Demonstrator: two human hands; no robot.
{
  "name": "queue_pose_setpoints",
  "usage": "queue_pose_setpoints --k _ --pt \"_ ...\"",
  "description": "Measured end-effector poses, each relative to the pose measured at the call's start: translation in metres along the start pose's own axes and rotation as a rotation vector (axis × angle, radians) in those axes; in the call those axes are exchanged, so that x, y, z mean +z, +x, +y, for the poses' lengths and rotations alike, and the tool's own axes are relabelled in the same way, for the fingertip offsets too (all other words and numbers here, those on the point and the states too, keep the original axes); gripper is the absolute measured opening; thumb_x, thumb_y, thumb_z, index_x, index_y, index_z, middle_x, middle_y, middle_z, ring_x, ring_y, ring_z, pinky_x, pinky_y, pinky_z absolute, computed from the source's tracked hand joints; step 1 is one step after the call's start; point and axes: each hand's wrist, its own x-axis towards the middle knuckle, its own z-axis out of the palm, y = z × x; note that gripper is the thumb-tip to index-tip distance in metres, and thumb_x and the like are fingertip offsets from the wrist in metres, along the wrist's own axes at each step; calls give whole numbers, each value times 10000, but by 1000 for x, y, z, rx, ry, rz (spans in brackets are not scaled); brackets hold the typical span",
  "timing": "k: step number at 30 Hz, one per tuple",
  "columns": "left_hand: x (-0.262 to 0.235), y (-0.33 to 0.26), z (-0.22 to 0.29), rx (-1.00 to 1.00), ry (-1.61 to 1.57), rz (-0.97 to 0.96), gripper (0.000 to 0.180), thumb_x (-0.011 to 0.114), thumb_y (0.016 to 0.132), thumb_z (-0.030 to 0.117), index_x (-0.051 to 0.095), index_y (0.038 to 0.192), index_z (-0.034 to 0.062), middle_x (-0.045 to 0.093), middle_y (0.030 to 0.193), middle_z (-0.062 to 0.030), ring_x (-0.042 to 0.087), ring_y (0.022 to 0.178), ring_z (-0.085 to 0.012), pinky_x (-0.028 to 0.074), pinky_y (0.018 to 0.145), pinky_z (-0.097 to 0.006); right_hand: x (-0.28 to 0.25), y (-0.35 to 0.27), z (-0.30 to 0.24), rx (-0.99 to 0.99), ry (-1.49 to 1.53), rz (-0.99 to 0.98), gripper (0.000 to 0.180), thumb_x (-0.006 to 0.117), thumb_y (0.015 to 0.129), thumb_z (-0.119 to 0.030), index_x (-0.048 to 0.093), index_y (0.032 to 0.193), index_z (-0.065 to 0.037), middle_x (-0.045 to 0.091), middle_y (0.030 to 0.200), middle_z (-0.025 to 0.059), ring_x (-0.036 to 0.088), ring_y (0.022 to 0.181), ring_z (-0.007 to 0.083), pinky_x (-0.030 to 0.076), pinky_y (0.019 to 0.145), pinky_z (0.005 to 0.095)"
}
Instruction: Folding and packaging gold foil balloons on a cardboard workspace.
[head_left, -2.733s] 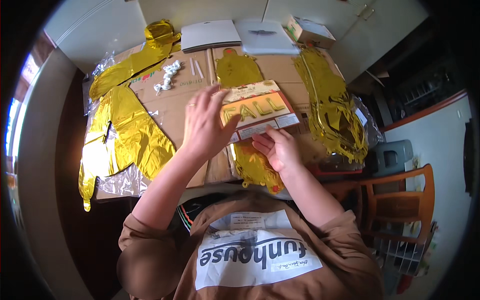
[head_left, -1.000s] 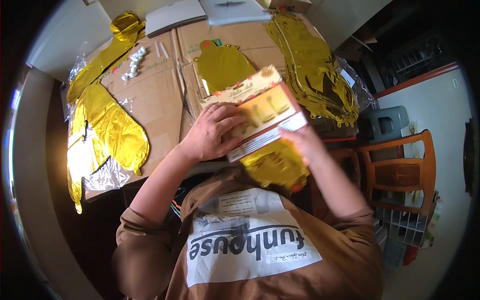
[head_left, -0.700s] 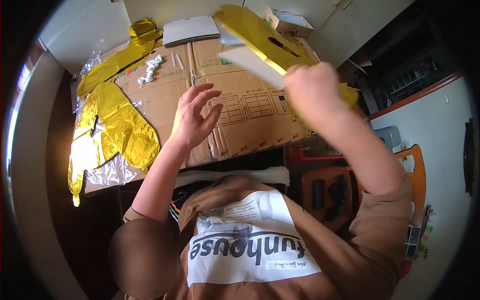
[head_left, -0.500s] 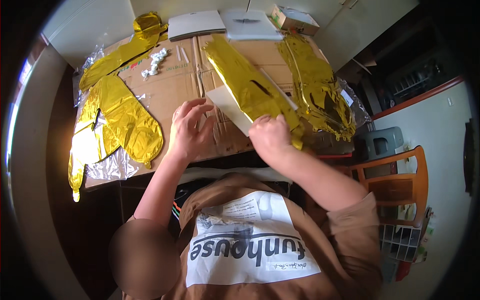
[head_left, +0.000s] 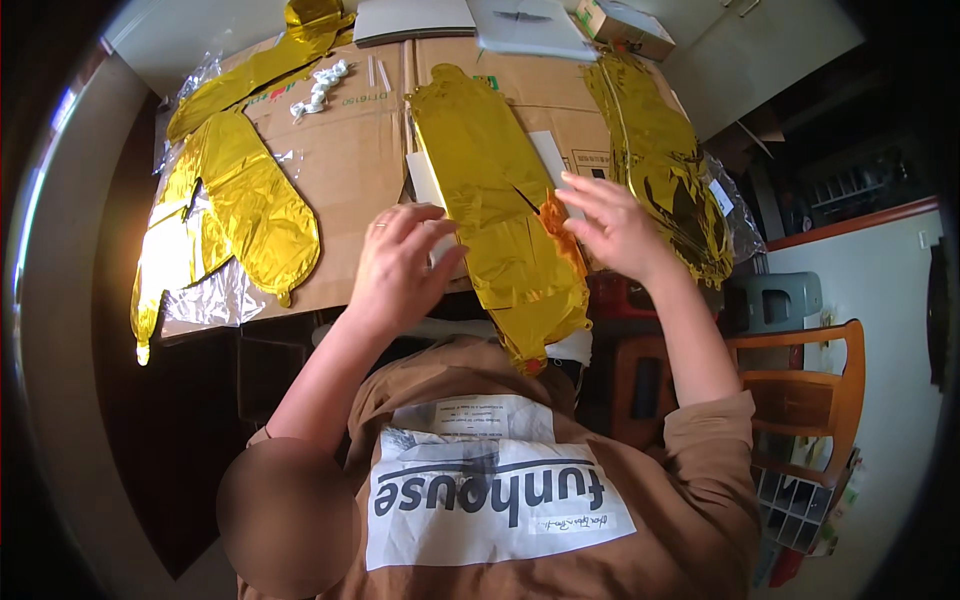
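Observation:
A flat, uninflated gold foil balloon [head_left: 480, 170] lies lengthwise in front of me, its near end hanging over the table edge. White sheet material [head_left: 547, 150] shows from under both its sides. Beside its left edge, my left hand [head_left: 400, 265] hovers with fingers apart and nothing in it. My right hand [head_left: 620, 225] is at the balloon's right edge, fingers stretched out, by a crumpled part that reflects orange. Whether its fingertips touch the foil, I cannot tell. A dark slit or fold crosses the foil near that hand.
More gold foil balloons lie at the left [head_left: 245, 200] and right [head_left: 655, 160] on the cardboard [head_left: 350, 180]. White knotted ribbon [head_left: 320, 88], a stack of white boards [head_left: 413, 20] and a small box [head_left: 625, 28] are farther back. A wooden chair [head_left: 845, 400] stands right.
The middle balloon has swung to lie straighter and nearer, flat over the table edge. My right hand has let go of it and moved right; my left hand has shifted slightly right.

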Motion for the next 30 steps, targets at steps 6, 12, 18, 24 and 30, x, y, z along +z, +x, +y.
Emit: queue_pose_setpoints --k 6,12,18,24,30 --pt "19 -2 -9 97 48 -142 369 813 804 226 680 1096 44 644 1181 -131 610 1147 -341 480 1008 -473 35 -34 0 -113 -164 69 418 677 952 -303 663 1285 -50 617 1388 140 536 1328 320 395 1129 466" --pt "16 -7 -7 196 15 -244 425 836 785 254 646 1105 49 633 1208 -138 598 1206 -352 471 1051 -483 43 -69 -11 -61 -187 99 529 646 966 -357 578 1401 -64 540 1470 139 482 1379 328 344 1166 486" --pt "18 -13 -1 320 130 -240 447 841 780 256 650 1130 55 631 1201 -122 602 1213 -332 477 1048 -483 48 -77 1 -136 -267 139 567 651 957 -386 570 1410 -55 536 1462 152 490 1372 338 369 1156 491" --pt "25 -22 -2 366 192 -196 456 841 776 214 672 1163 41 641 1187 -110 635 1173 -308 520 1003 -441 53 -84 2 -157 -339 184 575 653 956 -376 568 1409 -32 537 1453 162 520 1341 355 419 1123 491" --pt "29 -25 -7 440 254 -128 448 832 793 233 681 1157 21 669 1158 -109 666 1145 -286 538 997 -425 58 -85 1 -176 -412 206 544 616 988 -366 565 1416 -35 544 1440 174 537 1317 373 446 1099 497"
